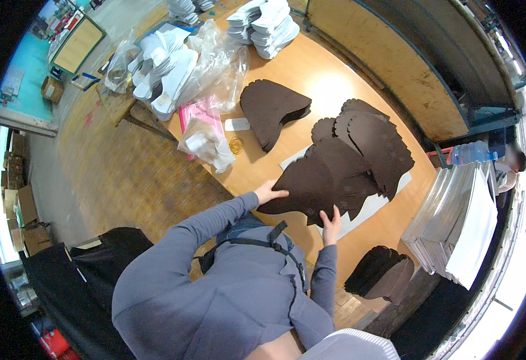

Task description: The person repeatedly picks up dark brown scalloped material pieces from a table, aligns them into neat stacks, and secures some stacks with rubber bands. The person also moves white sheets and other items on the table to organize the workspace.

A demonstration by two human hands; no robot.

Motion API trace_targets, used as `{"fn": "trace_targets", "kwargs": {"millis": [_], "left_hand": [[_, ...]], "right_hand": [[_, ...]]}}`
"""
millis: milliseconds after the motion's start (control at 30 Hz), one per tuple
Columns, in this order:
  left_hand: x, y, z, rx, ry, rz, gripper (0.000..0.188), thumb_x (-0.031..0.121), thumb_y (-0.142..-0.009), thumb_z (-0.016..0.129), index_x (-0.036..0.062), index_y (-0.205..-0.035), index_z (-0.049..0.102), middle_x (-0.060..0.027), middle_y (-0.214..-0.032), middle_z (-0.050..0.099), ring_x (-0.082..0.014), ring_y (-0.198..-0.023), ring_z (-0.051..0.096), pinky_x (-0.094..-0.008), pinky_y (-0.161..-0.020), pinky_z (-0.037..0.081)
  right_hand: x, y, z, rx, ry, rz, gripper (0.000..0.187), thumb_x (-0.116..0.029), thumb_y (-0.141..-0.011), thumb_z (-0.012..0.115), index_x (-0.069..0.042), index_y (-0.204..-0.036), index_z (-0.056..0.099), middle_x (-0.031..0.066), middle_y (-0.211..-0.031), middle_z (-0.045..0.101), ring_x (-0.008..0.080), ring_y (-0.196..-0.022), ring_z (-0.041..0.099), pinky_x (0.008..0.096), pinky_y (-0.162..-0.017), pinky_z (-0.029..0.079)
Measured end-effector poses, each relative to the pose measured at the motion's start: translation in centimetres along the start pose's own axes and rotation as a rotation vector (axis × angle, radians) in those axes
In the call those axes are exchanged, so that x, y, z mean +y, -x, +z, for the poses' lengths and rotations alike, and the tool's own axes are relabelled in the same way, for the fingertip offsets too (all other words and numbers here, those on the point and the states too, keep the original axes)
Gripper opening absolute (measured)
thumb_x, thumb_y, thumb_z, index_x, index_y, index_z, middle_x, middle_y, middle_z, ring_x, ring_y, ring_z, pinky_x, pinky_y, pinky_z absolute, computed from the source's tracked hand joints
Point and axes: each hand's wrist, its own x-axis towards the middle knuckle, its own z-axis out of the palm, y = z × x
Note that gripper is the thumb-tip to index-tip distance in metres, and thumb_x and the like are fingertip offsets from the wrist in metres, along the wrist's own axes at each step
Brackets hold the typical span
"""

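Observation:
My left hand (269, 192) pinches the left corner of a dark brown cut piece with scalloped edges (308, 186), thumb on top. At its near edge my right hand (331, 225) grips the same piece, thumb and fingers around the rim. The piece lies over a fanned pile of like brown pieces (383, 144), with a white sheet (365, 216) partly under them. How many layers my hands hold cannot be made out. Farther off sits a neat stack of brown pieces (272, 108), and another brown stack (380, 273) is at the near right edge.
On the wooden table (251, 171) stand a crumpled clear plastic bag (206, 60), a pink packet (200, 120), a white label (237, 124) and a yellow ring-shaped coil (235, 145). White cut pieces (269, 27) are piled at the back. A tall paper stack (455, 222) borders the right side.

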Motion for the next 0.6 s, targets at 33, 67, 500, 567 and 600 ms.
{"fn": "trace_targets", "kwargs": {"millis": [33, 67, 500, 567, 600], "left_hand": [[0.4, -0.4, -0.1, 0.035, 0.232, -0.040, 0.054, 0.025, -0.082, 0.065, 0.0022, -0.126, 0.044, -0.0088, -0.114, 0.057, -0.0171, -0.100, 0.053, -0.0309, -0.089, 0.042], [1.4, -0.5, -0.6, -0.002, 0.288, -0.130, 0.055, 0.023, -0.082, 0.064, 0.0025, -0.127, 0.042, -0.0083, -0.117, 0.055, -0.0169, -0.102, 0.052, -0.0307, -0.089, 0.041], [11.2, -3.7, -4.4, -0.069, 0.530, 0.022, 0.052, 0.009, -0.081, 0.062, 0.0021, -0.128, 0.041, -0.0053, -0.116, 0.056, -0.0162, -0.103, 0.052, -0.0298, -0.092, 0.039], [13.9, -4.4, -5.8, -0.015, 0.581, -0.003, 0.053, 0.008, -0.080, 0.063, 0.0022, -0.127, 0.041, -0.0064, -0.116, 0.055, -0.0167, -0.103, 0.052, -0.0300, -0.092, 0.040], [16.1, -4.3, -6.5, 0.050, 0.606, -0.006, 0.056, 0.007, -0.078, 0.064, 0.0025, -0.128, 0.040, -0.0073, -0.117, 0.055, -0.0174, -0.104, 0.052, -0.0308, -0.092, 0.040]], "right_hand": [[-0.9, -1.3, -0.2, -0.101, -0.101, 0.094, 0.051, -0.016, -0.077, 0.068, 0.009, -0.117, 0.048, 0.0175, -0.118, 0.054, 0.0203, -0.106, 0.051, 0.0293, -0.092, 0.038], [-2.5, -2.5, -0.1, -0.210, -0.024, 0.150, 0.050, -0.017, -0.078, 0.067, 0.008, -0.118, 0.048, 0.0159, -0.117, 0.055, 0.0193, -0.105, 0.052, 0.0290, -0.090, 0.040], [2.9, -0.4, 1.4, -0.335, 0.612, 0.198, 0.082, -0.024, -0.076, 0.065, -0.012, -0.141, 0.016, 0.0274, -0.140, 0.018, 0.0412, -0.128, 0.024, 0.0453, -0.104, 0.025], [3.7, 1.8, 2.9, -0.427, 0.862, 0.215, 0.094, -0.025, -0.072, 0.068, -0.016, -0.143, 0.006, 0.0305, -0.143, -0.001, 0.0499, -0.130, 0.010, 0.0487, -0.106, 0.019], [4.3, 2.1, 3.2, -0.445, 0.825, 0.227, 0.105, -0.025, -0.070, 0.070, -0.020, -0.142, -0.006, 0.0290, -0.139, -0.023, 0.0541, -0.129, -0.005, 0.0481, -0.108, 0.015]]}}
